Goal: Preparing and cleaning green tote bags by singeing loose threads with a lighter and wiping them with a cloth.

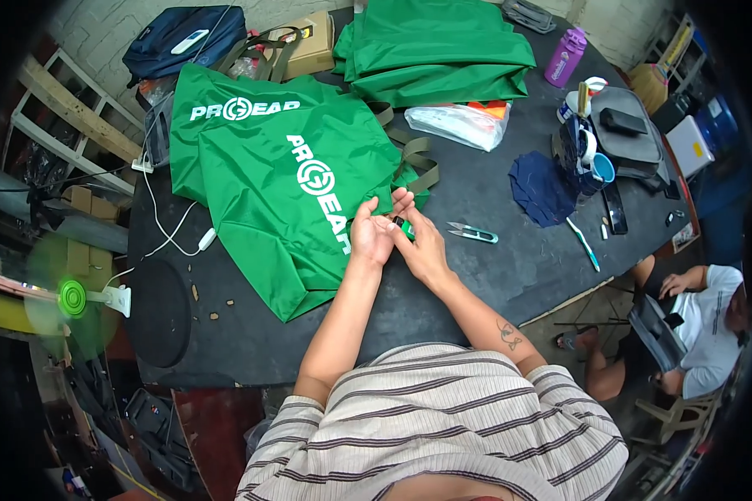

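Observation:
A large green fabric bag (259,175) with white lettering lies on the dark table, its olive webbing strap (419,165) looping out at the right. At the bag's lower right edge, my left hand (371,239) is turned palm up, with a bit of green fabric between thumb and fingers. My right hand (426,252) meets it there, closed round a small green thing with a black end (404,226), which looks like a lighter. The fingers partly cover it. Thread snips (474,234) with a green handle lie just right of my right hand.
Folded green bags (434,50) are stacked at the back, above a clear plastic packet (459,123). A purple bottle (566,57), dark blue cloth (541,185) and grey bag (627,125) stand right. A green fan (73,298) spins left. Another person (702,326) sits at right.

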### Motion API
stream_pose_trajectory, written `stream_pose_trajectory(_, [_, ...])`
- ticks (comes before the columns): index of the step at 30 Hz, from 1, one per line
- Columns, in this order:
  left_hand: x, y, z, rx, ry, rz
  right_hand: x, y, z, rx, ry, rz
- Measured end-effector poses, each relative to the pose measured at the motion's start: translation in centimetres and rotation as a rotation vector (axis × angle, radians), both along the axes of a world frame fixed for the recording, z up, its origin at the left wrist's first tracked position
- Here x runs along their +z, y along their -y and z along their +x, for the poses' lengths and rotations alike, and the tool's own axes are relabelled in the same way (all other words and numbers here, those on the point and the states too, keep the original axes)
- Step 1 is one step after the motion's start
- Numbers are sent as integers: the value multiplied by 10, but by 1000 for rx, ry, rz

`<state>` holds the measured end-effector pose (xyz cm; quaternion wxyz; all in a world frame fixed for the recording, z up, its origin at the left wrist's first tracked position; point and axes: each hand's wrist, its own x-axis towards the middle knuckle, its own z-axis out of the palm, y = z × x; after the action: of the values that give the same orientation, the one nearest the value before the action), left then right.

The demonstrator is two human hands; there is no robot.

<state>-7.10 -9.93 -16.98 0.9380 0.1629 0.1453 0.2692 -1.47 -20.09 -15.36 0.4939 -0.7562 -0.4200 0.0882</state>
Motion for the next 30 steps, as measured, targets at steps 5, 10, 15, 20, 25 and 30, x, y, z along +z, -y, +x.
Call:
stream_pose_trajectory(5, [-9,-2,1,39,-102,137,3,-2,0,-14,-10,-30])
stream_pose_trajectory(10, [-1,3,1,147,-195,189,0,0,4,-33,68,-31])
stream_pose_trajectory(15, [28,26,4,233,-248,385,3,2,11,89,-565,274])
stream_pose_trajectory(20, [37,38,4,269,-236,470,17,-1,15,138,-863,414])
stream_pose_trajectory(25, [49,39,5,266,-160,390,24,7,25,224,-646,322])
stream_pose_trajectory(30, [42,18,-1,261,-198,351,16,14,23,259,-337,146])
